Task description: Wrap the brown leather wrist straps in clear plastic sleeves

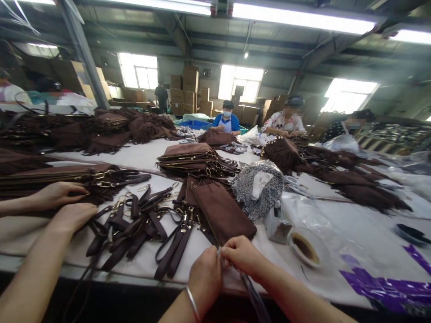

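My left hand (206, 271), with a silver bangle at the wrist, is closed in a pinch at the table's front edge. My right hand (241, 255) meets it there, its fingertips also pinched. A small greyish bit shows between them, too small to name. A dark strip (254, 296) hangs below my right hand; whether I grip it is unclear. Just beyond my hands lies a flat brown zip pouch (222, 213), its near end by my fingers. To its left are brown wrist straps (178, 244) with gold clasps, and more in a loose heap (134, 220).
A co-worker's hands (72, 204) work at the left beside stacked brown pouches (60, 177). Another pouch stack (188, 157) lies ahead. At right are a grey speckled bundle (258, 186), a tape roll (308, 246) and purple plastic (387, 287). Several people sit across the table.
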Tool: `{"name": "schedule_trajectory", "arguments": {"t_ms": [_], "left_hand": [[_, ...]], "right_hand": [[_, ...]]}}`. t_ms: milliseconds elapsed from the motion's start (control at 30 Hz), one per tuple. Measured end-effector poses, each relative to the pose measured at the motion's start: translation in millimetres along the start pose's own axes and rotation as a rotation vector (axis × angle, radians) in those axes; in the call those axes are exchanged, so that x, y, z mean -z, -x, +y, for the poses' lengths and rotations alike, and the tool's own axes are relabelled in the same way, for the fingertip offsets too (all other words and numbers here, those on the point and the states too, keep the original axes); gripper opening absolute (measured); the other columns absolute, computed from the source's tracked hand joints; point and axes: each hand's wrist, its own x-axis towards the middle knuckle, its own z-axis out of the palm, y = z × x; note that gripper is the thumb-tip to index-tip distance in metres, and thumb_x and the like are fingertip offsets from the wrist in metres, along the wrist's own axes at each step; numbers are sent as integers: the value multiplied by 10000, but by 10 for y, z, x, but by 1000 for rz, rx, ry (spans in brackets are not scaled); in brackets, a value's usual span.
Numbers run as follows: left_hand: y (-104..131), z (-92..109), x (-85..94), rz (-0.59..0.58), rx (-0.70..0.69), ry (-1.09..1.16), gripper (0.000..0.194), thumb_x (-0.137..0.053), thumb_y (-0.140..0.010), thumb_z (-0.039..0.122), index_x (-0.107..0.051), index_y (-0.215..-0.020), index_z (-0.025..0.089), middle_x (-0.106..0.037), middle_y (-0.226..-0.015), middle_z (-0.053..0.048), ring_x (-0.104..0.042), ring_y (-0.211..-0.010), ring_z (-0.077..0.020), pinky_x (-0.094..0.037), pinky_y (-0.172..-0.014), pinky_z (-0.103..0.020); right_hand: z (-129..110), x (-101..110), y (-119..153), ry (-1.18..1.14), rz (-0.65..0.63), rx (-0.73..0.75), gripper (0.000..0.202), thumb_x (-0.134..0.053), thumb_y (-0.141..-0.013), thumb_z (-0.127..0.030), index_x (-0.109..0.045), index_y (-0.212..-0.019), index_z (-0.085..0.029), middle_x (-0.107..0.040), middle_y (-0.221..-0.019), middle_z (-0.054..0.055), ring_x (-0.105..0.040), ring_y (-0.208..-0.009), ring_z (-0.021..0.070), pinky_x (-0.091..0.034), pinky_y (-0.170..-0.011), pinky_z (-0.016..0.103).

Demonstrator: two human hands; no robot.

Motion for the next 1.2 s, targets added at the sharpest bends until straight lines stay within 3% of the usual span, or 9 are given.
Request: {"name": "schedule_trajectory", "arguments": {"t_ms": [200, 567, 767, 933, 1200], "left_hand": [[25, -96, -78, 37, 30, -154, 289, -324, -945, 269, -598, -887, 202, -666, -835, -107, -630, -741, -225, -358, -631, -309], [56, -61, -107, -1, 55, -298, 292, -307, -932, 152, -597, -910, 174, -674, -859, -136, -663, -779, -274, -411, -625, -326], [75, -118, -116, 5, -53, -270, 339, -275, -943, 149, -520, -1178, 159, -676, -972, -148, -663, -878, -272, -467, -725, -347], [78, -71, -76, -47, -33, -326, 309, -293, -905, 74, -579, -972, 169, -659, -935, -117, -649, -833, -240, -465, -723, -331], [44, -22, 64, -144, -44, -407, 228, -351, -884, 93, -566, -895, 170, -659, -902, -97, -640, -812, -219, -434, -698, -306]], "right_hand": [[28, -23, -242, 170, 0, -64, 239, -548, -690, -228, -605, -463, -181, -568, -380, -15, -367, -290, 82, -237, -313, 214], [-253, -25, -239, 328, -44, -144, 231, -564, -592, -111, -560, -376, -192, -498, -329, -25, -413, -313, 90, -271, -331, 208], [-310, -26, -283, 375, -110, -170, 255, -575, -588, -113, -534, -349, -193, -452, -301, -31, -366, -281, 82, -249, -313, 211], [-230, -17, -274, 398, -80, -115, 205, -594, -586, -115, -590, -392, -184, -463, -316, -26, -418, -322, 98, -285, -344, 212], [-14, -48, -113, 382, -33, 37, 227, -531, -608, -128, -737, -527, -179, -544, -383, -16, -454, -381, 96, -283, -392, 212]]}}
